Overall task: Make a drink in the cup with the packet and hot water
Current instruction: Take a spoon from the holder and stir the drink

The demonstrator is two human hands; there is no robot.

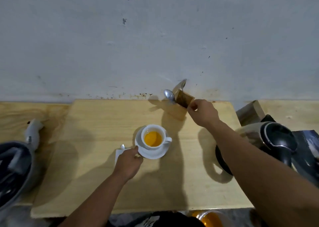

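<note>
At the wooden holder (pixel 179 110), the right hand (pixel 202 113) is pinching its rim, going for a spoon (pixel 169 95); left hand (pixel 128 163) is gripping the saucer (pixel 151 153). Stirring looks next.

No legible writing anywhere

A dark mark sits on the white handle (pixel 32 135) at nine o'clock (possibly lettering, too blurred to read); the white packet (pixel 119 155) at seven o'clock of the cup (pixel 153 137) shows no readable print.
</note>
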